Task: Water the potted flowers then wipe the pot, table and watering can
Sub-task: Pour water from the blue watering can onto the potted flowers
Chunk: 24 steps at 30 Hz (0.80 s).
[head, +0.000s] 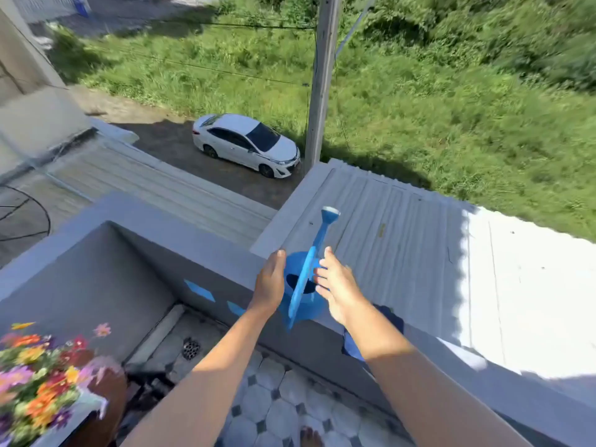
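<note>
Ledge (419, 346): watering can (301, 304) sits on this balcony wall; flower pot (106, 391) well apart, lower left.
Can axis: spout runs away from you, up over the roof; handle lines up with it.
Left hand (270, 282): open, flat against can's side.
Right hand (335, 285): open, fingers at handle, no grip yet.
Tip: close your right hand on the handle before lifting; steady the body with your left.

One head-worn wide-angle view looks forward and down over a balcony wall (180, 253), close to outstretched forearms
</note>
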Tool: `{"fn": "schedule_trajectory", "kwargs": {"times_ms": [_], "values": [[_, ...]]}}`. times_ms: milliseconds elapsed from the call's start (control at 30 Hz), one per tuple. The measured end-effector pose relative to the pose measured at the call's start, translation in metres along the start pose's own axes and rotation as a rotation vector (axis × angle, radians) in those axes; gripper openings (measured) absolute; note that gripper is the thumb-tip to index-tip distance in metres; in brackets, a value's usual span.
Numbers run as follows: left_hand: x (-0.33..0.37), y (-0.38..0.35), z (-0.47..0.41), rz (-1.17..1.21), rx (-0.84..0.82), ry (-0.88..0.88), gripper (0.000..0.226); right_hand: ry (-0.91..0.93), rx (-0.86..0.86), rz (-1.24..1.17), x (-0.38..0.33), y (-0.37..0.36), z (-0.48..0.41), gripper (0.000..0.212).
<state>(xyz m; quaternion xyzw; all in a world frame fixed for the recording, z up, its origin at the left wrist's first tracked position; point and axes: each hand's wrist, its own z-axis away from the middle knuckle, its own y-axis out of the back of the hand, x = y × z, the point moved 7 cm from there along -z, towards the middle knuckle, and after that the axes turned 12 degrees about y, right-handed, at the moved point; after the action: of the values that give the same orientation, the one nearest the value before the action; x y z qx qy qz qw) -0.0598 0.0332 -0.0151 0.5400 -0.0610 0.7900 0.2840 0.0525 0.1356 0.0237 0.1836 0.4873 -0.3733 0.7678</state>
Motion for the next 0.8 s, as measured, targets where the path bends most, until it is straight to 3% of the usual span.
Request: {"fn": "schedule_trajectory", "kwargs": {"times_ms": [100,167,400,667,800], "values": [[-0.018,-0.010,-0.018,-0.046,0.000,0.048,0.017,-0.133,-0.059,-0.158,0.015,-0.012,-0.014,0.050],[-0.027,-0.015,-0.022,-0.038,-0.011,0.058,0.034,-0.171,-0.125,-0.171,0.016,-0.019,-0.017,0.039],[-0.032,-0.002,-0.011,0.019,0.084,0.121,0.041,-0.136,-0.243,0.084,0.007,-0.034,-0.021,0.033],[-0.054,0.073,0.064,0.191,0.231,0.120,0.019,-0.025,-0.469,0.327,-0.007,-0.086,0.043,0.012],[-0.070,0.115,0.112,0.309,0.251,0.104,0.050,-0.023,-0.584,0.341,-0.003,-0.123,0.093,0.022]]}}
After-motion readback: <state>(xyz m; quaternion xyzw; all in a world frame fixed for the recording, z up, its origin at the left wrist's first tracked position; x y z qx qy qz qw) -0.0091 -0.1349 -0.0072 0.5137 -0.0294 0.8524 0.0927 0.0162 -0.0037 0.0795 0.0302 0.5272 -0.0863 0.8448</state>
